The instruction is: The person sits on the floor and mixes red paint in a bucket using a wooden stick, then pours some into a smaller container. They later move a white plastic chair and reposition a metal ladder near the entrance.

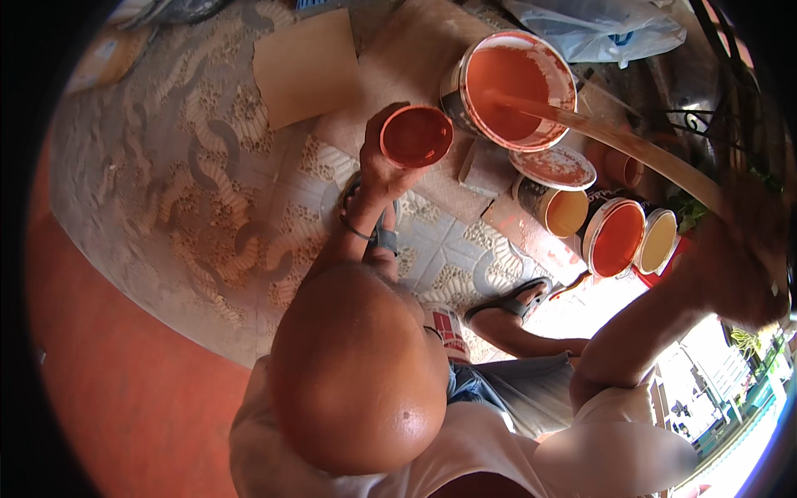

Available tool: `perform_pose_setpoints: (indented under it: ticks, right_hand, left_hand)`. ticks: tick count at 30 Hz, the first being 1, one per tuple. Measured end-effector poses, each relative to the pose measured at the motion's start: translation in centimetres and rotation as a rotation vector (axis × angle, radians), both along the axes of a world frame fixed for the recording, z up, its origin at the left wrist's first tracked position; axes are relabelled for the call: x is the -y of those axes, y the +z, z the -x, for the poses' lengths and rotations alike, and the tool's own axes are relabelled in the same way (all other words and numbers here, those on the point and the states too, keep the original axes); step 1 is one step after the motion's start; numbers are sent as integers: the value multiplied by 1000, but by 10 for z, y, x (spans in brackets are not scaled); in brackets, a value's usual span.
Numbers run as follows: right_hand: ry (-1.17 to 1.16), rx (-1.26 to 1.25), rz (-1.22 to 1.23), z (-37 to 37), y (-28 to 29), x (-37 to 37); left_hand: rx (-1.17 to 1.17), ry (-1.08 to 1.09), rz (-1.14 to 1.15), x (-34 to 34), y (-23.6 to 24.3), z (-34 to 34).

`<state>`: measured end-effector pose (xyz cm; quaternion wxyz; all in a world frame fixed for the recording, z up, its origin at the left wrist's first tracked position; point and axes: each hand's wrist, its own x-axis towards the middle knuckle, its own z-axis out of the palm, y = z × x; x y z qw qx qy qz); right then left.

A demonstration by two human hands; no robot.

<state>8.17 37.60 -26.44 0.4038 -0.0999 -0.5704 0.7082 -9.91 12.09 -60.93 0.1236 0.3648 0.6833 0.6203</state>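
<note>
Neither my left hand nor my right hand shows. Below me, a bald person in a white shirt faces the paint containers. Their left hand holds a small cup of red paint. Their right arm reaches up to the dim right side, where the hand is hard to make out near a long wooden stick. The stick's other end dips into a large bucket of orange paint.
A paint-smeared lid lies beside tins of ochre, red and cream paint. Cardboard and a plastic bag lie on the patterned tiles. Red flooring borders the tiles at lower left; dark metalwork is at right.
</note>
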Motion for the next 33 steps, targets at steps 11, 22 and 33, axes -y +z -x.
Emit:
perform_pose_setpoints:
  ticks: [11,22,33]
  right_hand:
    - [52,-42,-235,-92,-21,-58]
    - [-25,10,-30,-5,2,-5]
    - [-191,-45,-7,-41,-17,-19]
  left_hand:
    - [143,-62,-49,0,4,-2]
    - [115,-68,-41,-1,-11,-2]
    - [221,-111,-119,1,7,0]
